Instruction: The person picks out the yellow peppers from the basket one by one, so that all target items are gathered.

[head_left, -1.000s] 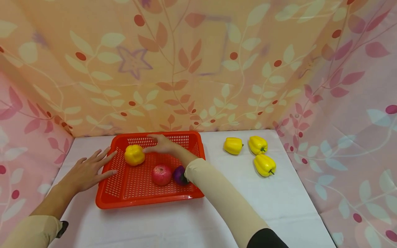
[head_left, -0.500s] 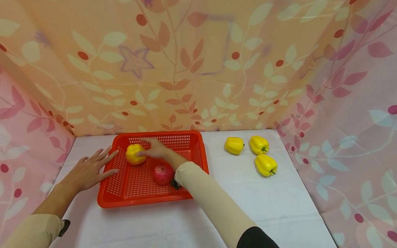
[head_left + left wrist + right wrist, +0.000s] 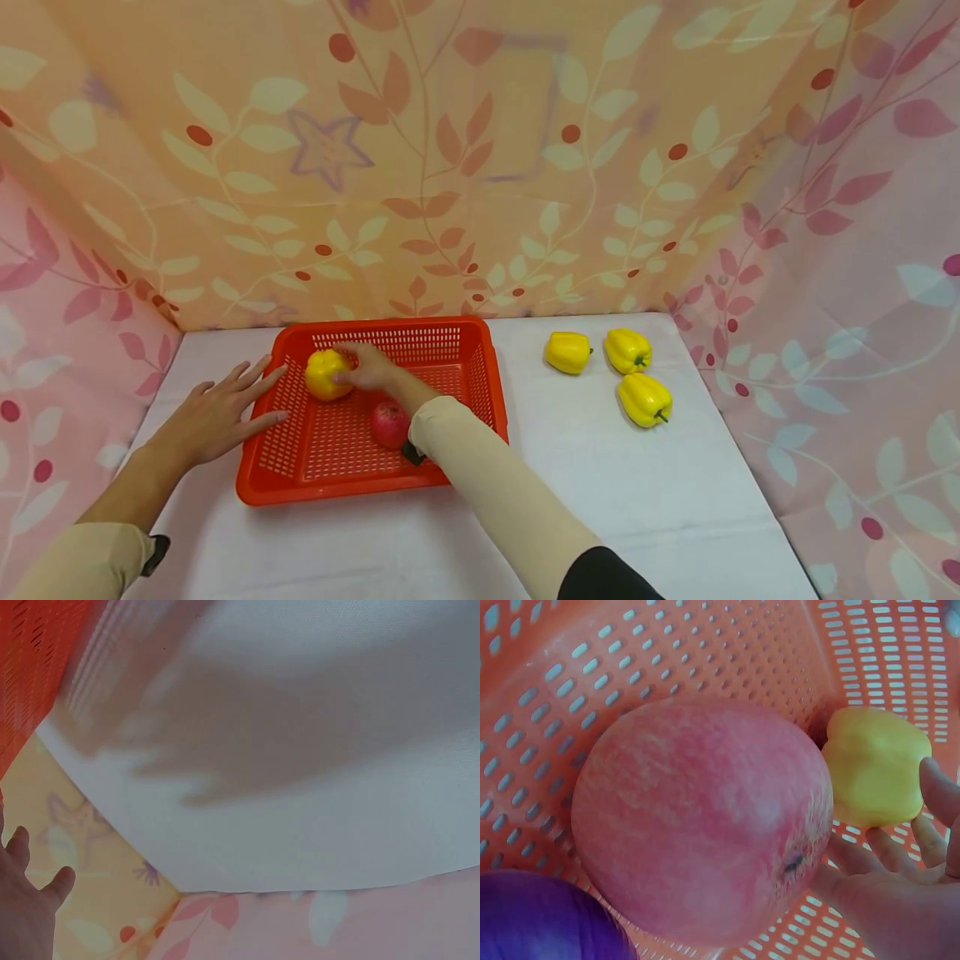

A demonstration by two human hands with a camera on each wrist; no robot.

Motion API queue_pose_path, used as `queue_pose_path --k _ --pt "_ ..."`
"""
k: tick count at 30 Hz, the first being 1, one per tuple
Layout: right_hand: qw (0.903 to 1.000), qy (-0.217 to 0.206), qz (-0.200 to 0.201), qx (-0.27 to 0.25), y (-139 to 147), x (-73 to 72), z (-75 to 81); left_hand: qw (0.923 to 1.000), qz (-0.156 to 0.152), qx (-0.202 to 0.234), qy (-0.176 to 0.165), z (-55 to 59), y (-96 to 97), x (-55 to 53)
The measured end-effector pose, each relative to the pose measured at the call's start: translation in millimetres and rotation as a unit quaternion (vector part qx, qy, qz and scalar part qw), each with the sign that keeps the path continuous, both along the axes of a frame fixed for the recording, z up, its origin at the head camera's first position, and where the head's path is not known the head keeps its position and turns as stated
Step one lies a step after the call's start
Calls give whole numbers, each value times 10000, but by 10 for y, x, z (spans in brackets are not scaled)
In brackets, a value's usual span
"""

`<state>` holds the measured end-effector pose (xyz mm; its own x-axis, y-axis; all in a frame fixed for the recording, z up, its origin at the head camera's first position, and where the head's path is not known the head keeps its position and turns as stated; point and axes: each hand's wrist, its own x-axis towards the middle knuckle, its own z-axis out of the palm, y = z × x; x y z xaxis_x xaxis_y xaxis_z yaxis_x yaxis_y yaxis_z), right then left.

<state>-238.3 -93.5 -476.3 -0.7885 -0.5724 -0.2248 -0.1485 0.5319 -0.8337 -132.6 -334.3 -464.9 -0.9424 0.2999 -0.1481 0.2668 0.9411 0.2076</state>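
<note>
In the head view, a yellow bell pepper (image 3: 324, 375) sits at the left inside a red plastic basket (image 3: 352, 492). My right hand (image 3: 369, 367) grips the pepper from its right side; the right wrist view has the thumb (image 3: 939, 791) against it and fingers below. A red apple (image 3: 705, 817) lies close to that wrist, with a glossy purple rounded thing (image 3: 544, 919) beside it, cut off by the frame. The sleeve hides the purple thing in the head view. My left hand (image 3: 213, 417), fingers spread, rests at the basket's left rim.
Three yellow bell peppers (image 3: 567, 352) lie on the white tablecloth (image 3: 720, 500), right of the basket. Patterned cloth walls (image 3: 480, 167) close off the back and both sides.
My right hand has moved left onto the pepper in the basket and closed around it. The right forearm now covers the purple thing. My left hand stays at the rim.
</note>
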Motion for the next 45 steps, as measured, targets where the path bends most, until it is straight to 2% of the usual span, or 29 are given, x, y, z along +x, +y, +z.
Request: queue_pose_path --k 17,21,25,29,34,40,45 --pt "9997 16 -224 114 -80 -15 -84 10000 76 16 -63 11 29 -2" --pt "9995 -24 -306 92 -139 14 -121 9999 75 21 -64 11 33 -1" --pt "9989 90 -395 241 -202 63 -145 9999 74 29 -65 13 30 -2" --pt "9988 161 -439 149 -236 107 -128 10000 71 18 -52 21 24 2" --pt "9993 218 -286 94 -222 133 -104 10000 57 -16 -30 24 22 14" --pt "9994 313 -101 66 -186 97 -104 10000 45 -35 -34 16 25 -5" --pt "9993 367 77 -7 -127 37 3 10000 38 -65 -50 18 21 -18"
